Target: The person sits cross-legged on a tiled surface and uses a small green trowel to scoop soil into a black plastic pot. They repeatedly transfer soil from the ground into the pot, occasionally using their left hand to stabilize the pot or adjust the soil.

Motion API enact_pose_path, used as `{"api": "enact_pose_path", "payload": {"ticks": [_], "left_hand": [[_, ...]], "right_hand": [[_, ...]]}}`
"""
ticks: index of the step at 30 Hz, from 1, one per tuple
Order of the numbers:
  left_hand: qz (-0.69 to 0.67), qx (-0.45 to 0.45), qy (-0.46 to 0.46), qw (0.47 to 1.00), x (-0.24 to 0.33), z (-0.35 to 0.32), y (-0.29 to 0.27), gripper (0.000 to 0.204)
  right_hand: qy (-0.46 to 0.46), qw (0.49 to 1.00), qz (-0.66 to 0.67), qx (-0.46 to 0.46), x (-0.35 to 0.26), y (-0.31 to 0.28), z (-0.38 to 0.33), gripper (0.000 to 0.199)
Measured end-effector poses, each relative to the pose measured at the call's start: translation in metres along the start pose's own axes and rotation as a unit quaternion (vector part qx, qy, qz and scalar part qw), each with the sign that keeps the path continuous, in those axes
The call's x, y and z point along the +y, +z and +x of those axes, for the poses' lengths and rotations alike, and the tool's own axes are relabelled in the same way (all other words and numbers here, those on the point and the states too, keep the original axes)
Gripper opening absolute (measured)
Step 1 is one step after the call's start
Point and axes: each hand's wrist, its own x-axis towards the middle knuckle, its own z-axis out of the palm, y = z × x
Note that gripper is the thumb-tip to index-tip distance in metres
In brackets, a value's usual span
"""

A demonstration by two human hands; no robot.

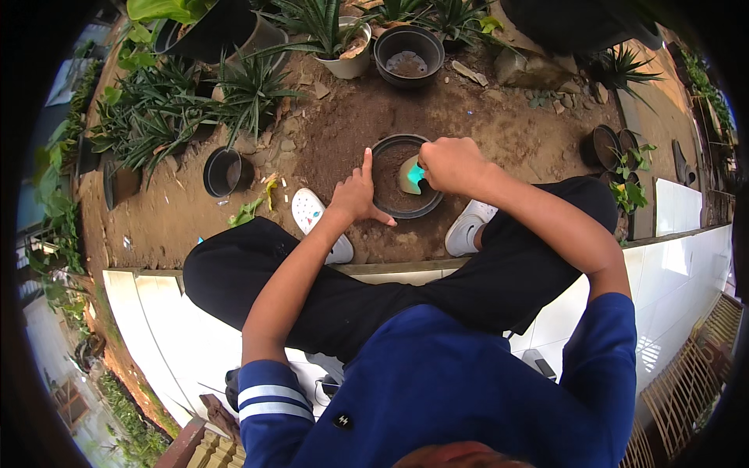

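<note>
A round black plant pot sits on the soil between my feet, with dark soil inside. My right hand is closed around the handle of a small hand trowel, which is bright teal near the grip. Its blade reaches down into the pot, the lower part pale, perhaps coated with soil. At the pot's left side, my left hand rests against the rim with index finger and thumb spread wide. Its other fingers are partly bent.
An unfilled-looking black pot and a white potted plant stand beyond. Another black pot is at left, near spiky plants. Small black pots and a rock lie rightward. White tile ledge borders the soil.
</note>
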Motion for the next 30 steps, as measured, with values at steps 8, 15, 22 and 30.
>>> {"api": "enact_pose_path", "payload": {"ticks": [8, 15, 22, 30], "left_hand": [[-0.007, -0.012, -0.002, 1.0, 0.003, 0.001, -0.001, 0.174], [-0.01, -0.016, -0.017, 1.0, 0.004, -0.003, -0.001, 0.174], [-0.029, 0.007, 0.003, 1.0, -0.004, 0.001, 0.007, 0.175], [-0.037, 0.037, 0.035, 0.998, -0.006, 0.005, 0.009, 0.175]], "right_hand": [[-0.006, 1.0, -0.03, 0.006, -0.006, 0.014, -0.002, 0.013], [-0.083, 0.993, -0.059, 0.056, -0.004, -0.023, -0.009, 0.008], [-0.14, 0.984, -0.104, 0.036, -0.014, -0.004, -0.006, 0.004], [-0.026, 0.996, -0.06, 0.055, -0.006, 0.003, -0.003, 0.013]]}}
